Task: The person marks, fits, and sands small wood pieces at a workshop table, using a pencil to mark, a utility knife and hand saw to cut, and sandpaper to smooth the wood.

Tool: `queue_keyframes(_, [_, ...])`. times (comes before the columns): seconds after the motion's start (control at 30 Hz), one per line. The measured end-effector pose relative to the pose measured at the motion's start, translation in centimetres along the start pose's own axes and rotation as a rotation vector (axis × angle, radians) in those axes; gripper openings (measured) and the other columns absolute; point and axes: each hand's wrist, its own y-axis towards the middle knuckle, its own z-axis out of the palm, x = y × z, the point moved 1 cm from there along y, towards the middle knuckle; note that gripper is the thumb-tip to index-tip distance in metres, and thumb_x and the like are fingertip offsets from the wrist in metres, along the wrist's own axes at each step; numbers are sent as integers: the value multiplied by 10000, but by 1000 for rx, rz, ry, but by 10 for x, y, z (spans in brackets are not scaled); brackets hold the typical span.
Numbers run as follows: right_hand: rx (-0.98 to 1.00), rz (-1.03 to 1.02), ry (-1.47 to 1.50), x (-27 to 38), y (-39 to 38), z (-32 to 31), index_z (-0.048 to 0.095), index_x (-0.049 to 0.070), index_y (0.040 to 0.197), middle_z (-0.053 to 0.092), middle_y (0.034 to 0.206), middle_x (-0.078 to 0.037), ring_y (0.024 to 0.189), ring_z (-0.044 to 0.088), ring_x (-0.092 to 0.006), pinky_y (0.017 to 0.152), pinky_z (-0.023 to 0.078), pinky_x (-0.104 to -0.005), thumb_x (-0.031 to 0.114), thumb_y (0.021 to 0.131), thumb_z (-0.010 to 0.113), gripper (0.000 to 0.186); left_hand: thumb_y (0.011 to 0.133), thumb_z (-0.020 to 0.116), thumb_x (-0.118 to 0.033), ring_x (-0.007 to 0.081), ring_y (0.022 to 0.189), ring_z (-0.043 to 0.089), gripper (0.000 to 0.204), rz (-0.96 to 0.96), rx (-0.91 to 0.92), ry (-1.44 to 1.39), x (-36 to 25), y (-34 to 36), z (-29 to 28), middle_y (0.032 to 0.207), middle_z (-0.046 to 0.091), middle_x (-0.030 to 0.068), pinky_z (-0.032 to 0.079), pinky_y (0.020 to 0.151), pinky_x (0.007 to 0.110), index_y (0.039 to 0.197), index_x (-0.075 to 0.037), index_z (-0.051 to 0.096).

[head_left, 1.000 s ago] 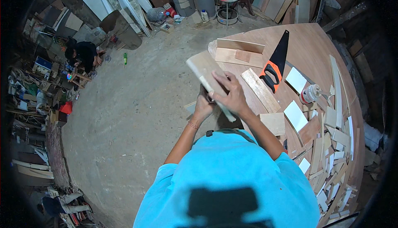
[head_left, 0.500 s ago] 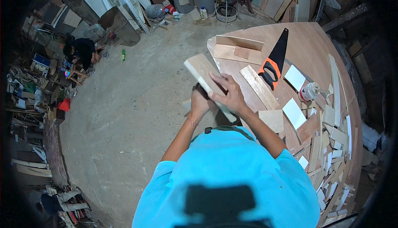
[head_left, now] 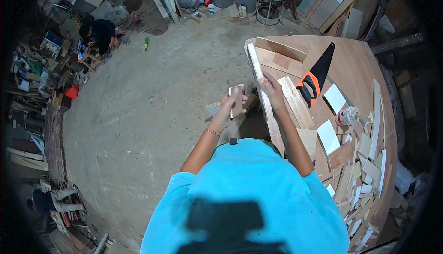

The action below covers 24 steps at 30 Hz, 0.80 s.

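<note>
A pale board (head_left: 256, 65), long and plain with its narrow edge facing up, is being held by the right hand (head_left: 274, 93) just right of centre, fingers closed on it, and a small flat brownish block (head_left: 237, 100) with a light rim is clasped in the left hand (head_left: 224, 112) near the middle. On the right, a brown wood table (head_left: 353, 62) is pretty littered with offcuts (head_left: 367, 190) lower down, an orange-and-black saw (head_left: 318, 74) laid above them; the left is mostly taken up by grey, scuffed floor (head_left: 134, 111), with clutter piled upper left.
</note>
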Motion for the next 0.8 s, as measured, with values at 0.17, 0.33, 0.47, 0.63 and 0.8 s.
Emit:
queue_keyframes(0.17, [85,71,41,-3,-14,19,451,30,1225,480,742,39,673,434,-54,641,377,-199,203,789,566,483,779,341,-634,206,905,564,712,-131,83,-426,8,-2,-4,969,565,96,503,713,367,1124,-20,445])
queue_keyframes(0.33, [108,94,67,-18,-12,25,447,33,1229,510,794,11,714,451,-66,669,388,-207,227,784,569,501,828,422,-520,190,872,575,569,-119,-10,-377,14,1,-16,971,566,95,497,733,343,1103,-23,466])
queue_keyframes(0.47, [131,98,64,-14,-16,34,456,23,1217,549,884,-37,800,484,-102,748,392,-231,244,778,576,507,859,478,-388,167,851,580,429,-112,-160,-238,16,-5,-18,970,566,92,501,714,315,1085,-24,485])
queue_keyframes(0.63, [233,-375,-417,-4,-47,53,434,44,1239,483,1155,-170,1090,448,-237,919,339,-317,196,743,596,544,823,547,-374,157,757,597,420,-11,-253,-400,19,-4,-29,903,585,74,494,640,297,1011,1,527])
queue_keyframes(0.8, [59,-330,-436,-3,-10,43,450,37,1220,486,1139,-190,1066,463,-238,907,352,-325,188,745,599,520,888,448,-275,157,709,595,283,-85,-150,-171,22,-13,-12,852,590,76,494,590,296,940,-15,547])
